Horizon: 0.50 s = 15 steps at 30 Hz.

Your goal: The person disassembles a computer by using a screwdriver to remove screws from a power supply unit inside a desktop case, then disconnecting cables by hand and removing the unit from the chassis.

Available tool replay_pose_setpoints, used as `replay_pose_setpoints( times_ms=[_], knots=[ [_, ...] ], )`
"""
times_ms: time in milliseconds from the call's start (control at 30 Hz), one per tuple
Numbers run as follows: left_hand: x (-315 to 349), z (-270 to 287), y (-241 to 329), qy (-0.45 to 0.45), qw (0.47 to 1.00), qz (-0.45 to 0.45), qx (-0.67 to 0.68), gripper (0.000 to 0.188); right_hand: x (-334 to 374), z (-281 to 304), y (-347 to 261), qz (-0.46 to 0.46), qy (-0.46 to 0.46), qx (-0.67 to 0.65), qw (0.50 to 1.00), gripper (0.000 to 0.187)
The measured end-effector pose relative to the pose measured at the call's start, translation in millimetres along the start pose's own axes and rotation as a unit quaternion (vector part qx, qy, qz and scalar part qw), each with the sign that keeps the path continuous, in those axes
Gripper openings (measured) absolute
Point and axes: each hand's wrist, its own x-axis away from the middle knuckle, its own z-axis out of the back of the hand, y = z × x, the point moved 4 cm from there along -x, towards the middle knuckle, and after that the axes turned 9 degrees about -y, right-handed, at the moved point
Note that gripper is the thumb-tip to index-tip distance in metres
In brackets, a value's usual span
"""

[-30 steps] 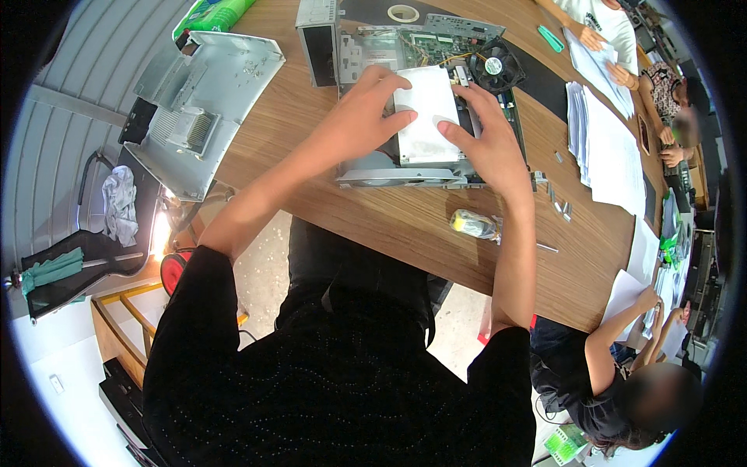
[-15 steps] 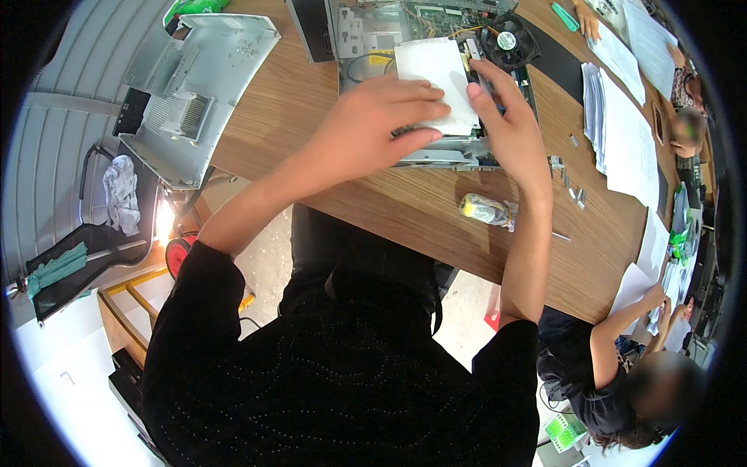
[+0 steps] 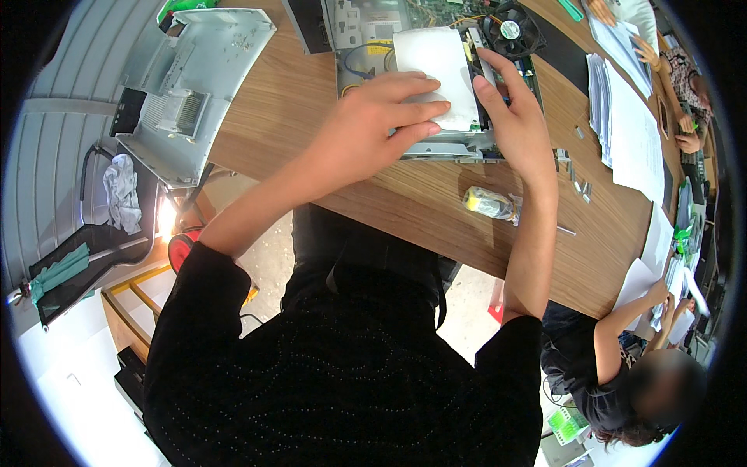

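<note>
Wooden table (image 3: pixel 268 117), grey ribbed wall (image 3: pixel 50 148) — left hand (image 3: pixel 377 117) spread on white panel (image 3: pixel 429 58); right hand (image 3: pixel 523 128) curled — grasp impossible to tell.

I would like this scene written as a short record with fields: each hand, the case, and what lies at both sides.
Left hand: fingers resting on a white rectangular piece
Right hand: at the piece's right edge; grip unclear
Open computer case: beneath the white piece
Left side: grey metal cover, finned metal block inside
Right side: screwdriver, papers
</note>
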Motion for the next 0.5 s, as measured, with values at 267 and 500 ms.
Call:
replay_pose_setpoints(
  times_ms=[267, 500],
  knots=[
    [1, -8, 14, 0.081, 0.996, -0.003, -0.035, 0.022, 13, 16, -25, 0.216, -0.097, 0.097, 0.967, 0.036],
    [1, -12, 19, 0.073, 0.997, 0.018, -0.031, 0.026, 18, 11, -26, 0.205, -0.108, 0.148, 0.961, 0.028]
  ],
)
